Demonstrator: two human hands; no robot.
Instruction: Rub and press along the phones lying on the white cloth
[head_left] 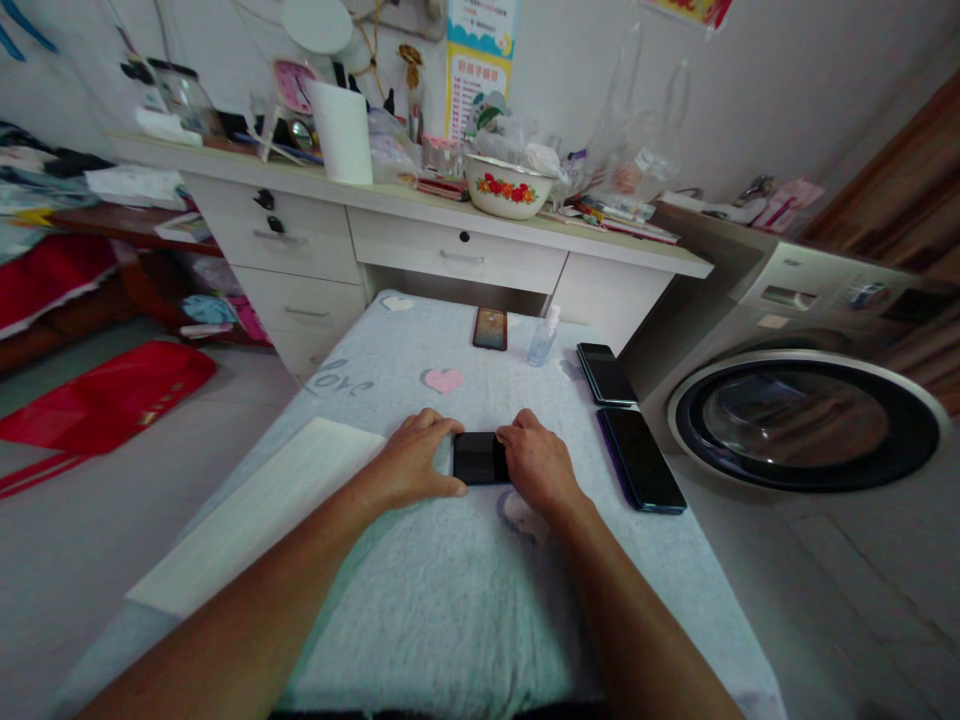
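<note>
A black smartphone (pixel 478 459) lies sideways and screen up on the cloth-covered table (pixel 420 590). My left hand (pixel 417 455) grips its left end, with the thumb at the near edge and the fingers at the far edge. Over the right end of the phone, my right hand (pixel 536 460) is closed, its fingertips at the screen; whatever they hold, if anything, is hidden. Two more dark phones, a smaller one (pixel 607 374) and a larger one (pixel 643 460), lie to the right. Farther back are a brown-backed phone (pixel 490 328) and a clear spray bottle (pixel 543 338).
A long whitish strip (pixel 262 515) lies under my left forearm. Behind the table stands a white desk (pixel 457 240) with a flowered enamel bowl (pixel 510 187), a paper roll (pixel 341 132) and clutter. A washing machine (pixel 810 330) is at right, a red bag (pixel 112 395) on the floor.
</note>
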